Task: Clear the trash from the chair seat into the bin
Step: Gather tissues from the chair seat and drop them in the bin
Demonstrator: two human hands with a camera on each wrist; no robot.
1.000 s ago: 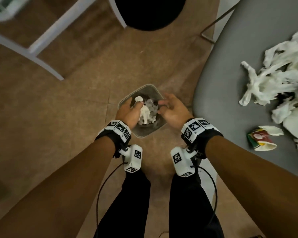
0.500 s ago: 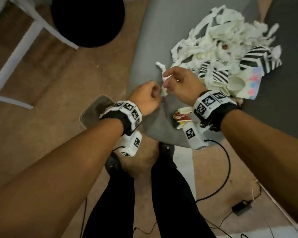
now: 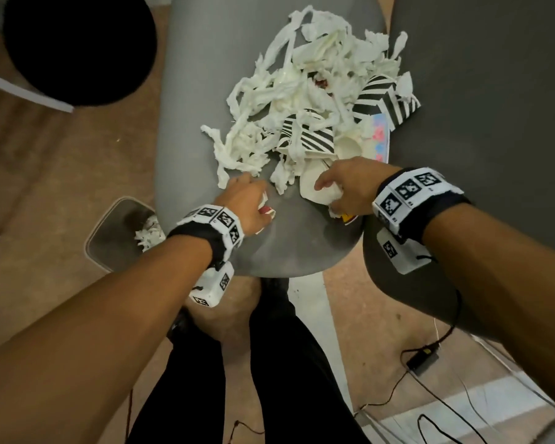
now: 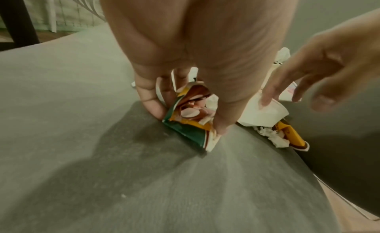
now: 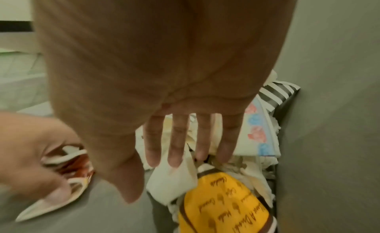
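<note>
A smooth grey chair seat (image 3: 205,91) with a round front edge holds a big heap of trash (image 3: 305,100). Most of the heap is soft white paper, torn into long thin strips and crumpled lumps. Mixed in are stiff paper cups with black and white stripes (image 3: 378,97), squashed out of shape, and a flat white piece with pink and blue spots (image 3: 380,136). The left hand (image 3: 244,203) is at the near edge of the heap. Its thumb and fingers are curled around a crumpled wrapper (image 4: 189,116) and pinch it against the seat. The wrapper is shiny and creased, with green, orange, brown and white on it. The right hand (image 3: 350,187) is just beside it. Its fingers (image 5: 176,139) are straight and spread a little apart, and the tips rest on a bent white paper cup (image 3: 318,187). Under that hand lies a yellow paper cup (image 5: 222,200) with brown writing, and bits of white tissue lie next to it. The bin (image 3: 116,232) stands on the brown floor, down to the left of the seat. It is a see-through tub with round corners, and some white torn paper (image 3: 148,235) is already inside it.
</note>
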